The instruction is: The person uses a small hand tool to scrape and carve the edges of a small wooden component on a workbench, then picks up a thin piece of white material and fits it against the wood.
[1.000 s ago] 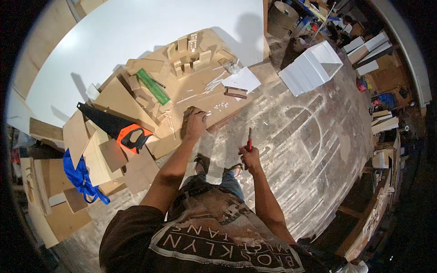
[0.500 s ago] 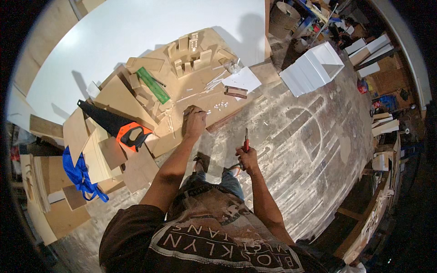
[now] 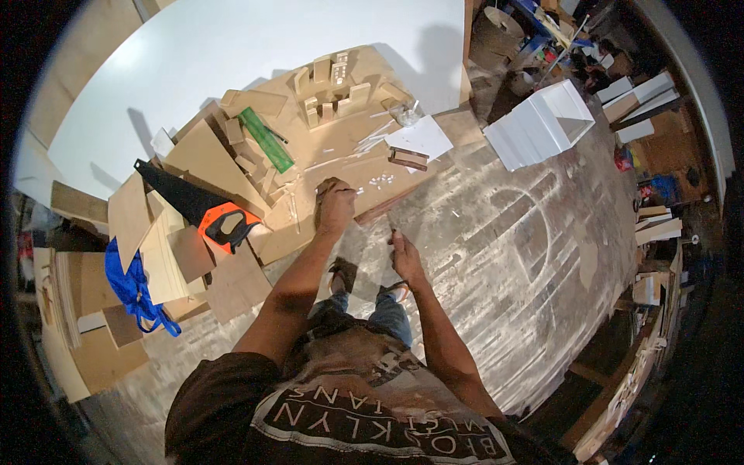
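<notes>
My right hand (image 3: 406, 257) is closed round a utility knife (image 3: 391, 222) just off the front edge of the board. Its blade points away from me toward that edge. My left hand (image 3: 336, 208) rests at the front of the tan board (image 3: 341, 167), fingers curled together; what they hold, if anything, is hidden. Small white cut pieces (image 3: 381, 180) lie to the right of it. Beyond them are thin white strips (image 3: 372, 139), a small brown wooden block (image 3: 408, 158) and a white sheet (image 3: 431, 137). A small model of upright wooden blocks (image 3: 333, 93) stands farther back.
A green ruler-like strip (image 3: 266, 139) lies on the board. At left, a black handsaw with an orange handle (image 3: 225, 226) rests on wood sheets, beside a blue bag (image 3: 128, 279). A white box-like unit (image 3: 535, 128) stands at the right, above the worn floor (image 3: 504, 256).
My right hand has moved left and slightly forward with the utility knife, bringing its blade closer to the board's edge. My left hand stays at nearly the same place on the board.
</notes>
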A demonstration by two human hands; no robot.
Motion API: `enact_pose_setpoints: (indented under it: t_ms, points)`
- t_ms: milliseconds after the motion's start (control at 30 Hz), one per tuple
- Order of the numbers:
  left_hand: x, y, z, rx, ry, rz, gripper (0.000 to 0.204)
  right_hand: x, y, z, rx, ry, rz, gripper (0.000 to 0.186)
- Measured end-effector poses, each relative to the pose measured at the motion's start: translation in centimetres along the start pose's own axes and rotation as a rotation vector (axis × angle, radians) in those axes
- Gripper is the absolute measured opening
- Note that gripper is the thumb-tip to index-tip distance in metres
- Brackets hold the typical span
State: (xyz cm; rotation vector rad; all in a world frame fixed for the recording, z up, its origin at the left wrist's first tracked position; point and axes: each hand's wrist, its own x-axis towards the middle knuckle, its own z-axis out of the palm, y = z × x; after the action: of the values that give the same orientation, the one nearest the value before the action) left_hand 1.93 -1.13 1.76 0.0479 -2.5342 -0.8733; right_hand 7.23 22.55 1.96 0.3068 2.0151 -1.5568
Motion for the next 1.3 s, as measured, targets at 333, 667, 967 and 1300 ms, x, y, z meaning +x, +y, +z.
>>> enact_pose_setpoints:
  t_ms: [333, 667, 967, 1300]
  points:
    - [0.2, -0.1, 0.5, -0.003, -0.057, -0.068, 0.009, 5.6, -3.0, 5.8, -0.432, 0.019, -0.294, 0.059]
    - [0.2, -0.2, 0.4, 0.035, 0.026, 0.006, 0.006, 5.3, -4.0, 6.3, -0.466, 0.05, -0.279, 0.056]
    - [0.4, 0.5, -0.2, 0.055, -0.141, -0.105, 0.014, 6.1, -3.6, 6.4, -0.524, 0.039, -0.253, 0.055]
    - [0.3, -0.6, 0.7, 0.009, 0.009, 0.012, 0.011, 6.4, -4.3, 7.5, -0.665, 0.063, -0.127, 0.053]
